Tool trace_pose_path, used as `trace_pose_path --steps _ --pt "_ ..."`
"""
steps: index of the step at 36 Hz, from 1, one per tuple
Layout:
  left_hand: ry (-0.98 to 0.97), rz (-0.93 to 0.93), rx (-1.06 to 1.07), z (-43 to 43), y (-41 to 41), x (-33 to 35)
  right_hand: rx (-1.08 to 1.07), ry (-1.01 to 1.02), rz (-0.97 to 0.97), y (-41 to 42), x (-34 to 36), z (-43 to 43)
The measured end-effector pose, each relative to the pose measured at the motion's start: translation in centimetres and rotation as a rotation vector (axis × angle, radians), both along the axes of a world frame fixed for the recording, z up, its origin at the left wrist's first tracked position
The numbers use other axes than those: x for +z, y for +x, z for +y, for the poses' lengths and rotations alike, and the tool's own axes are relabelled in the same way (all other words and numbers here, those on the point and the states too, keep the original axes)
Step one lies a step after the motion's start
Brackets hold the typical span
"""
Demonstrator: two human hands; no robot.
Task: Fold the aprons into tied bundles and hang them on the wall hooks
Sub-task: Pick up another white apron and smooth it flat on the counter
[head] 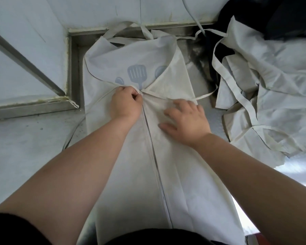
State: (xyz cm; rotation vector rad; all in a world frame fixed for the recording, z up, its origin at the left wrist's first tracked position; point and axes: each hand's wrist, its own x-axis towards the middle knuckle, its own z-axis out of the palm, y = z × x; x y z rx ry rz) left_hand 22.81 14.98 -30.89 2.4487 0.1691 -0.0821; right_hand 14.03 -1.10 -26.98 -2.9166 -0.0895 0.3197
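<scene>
One cream apron [175,174] lies lengthwise on the metal table [28,144]. Its bib points away from the person and its skirt runs back toward the body. Both long sides are folded in so their edges meet along the centre.

The left hand [125,103] has its grip closed. Its fingers are curled and pinch the cloth at the waist, where the left panel's corner and a tie come together just below the spatula print [136,73]. The right hand [185,119] holds nothing. Its grip is apart, with the fingers spread flat and pressing the right panel down.

A waist tie [204,96] runs from beside those fingers out to the right, toward the heap of unfolded aprons [281,82] on the same table. The neck loop [116,30] lies crumpled at the far end by the wall.

The fabric looks thin, light and limp. It creases readily and shows no stiffness, so it should weigh little but will not keep a fold unaided. I judge that each fold needs a flat palm on it while the other hand works, or the panels may slide open on the smooth metal.

The best places to take hold appear to be the hemmed edges and the waist corners where the ties are sewn, since these are doubled and firmer. The ties are narrow and loose and likely to tangle, so they should be drawn out straight before the bundle is bound.
</scene>
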Motion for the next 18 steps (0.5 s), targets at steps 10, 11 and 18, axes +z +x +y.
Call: trace_pose_path --steps 10,11,18 --pt "0.084 -0.070 -0.267 2.3 -8.9 1.6 -0.060 -0.255 0.145 -2.9 -1.3 0.7" --pt "0.121 -0.079 -0.276 2.9 -10.5 1.5 -0.052 -0.245 0.119 -3.3 -1.0 0.9" --pt "0.205 -0.134 -0.285 5.0 -18.1 0.9 0.079 -0.009 0.098 -9.0 0.4 0.6"
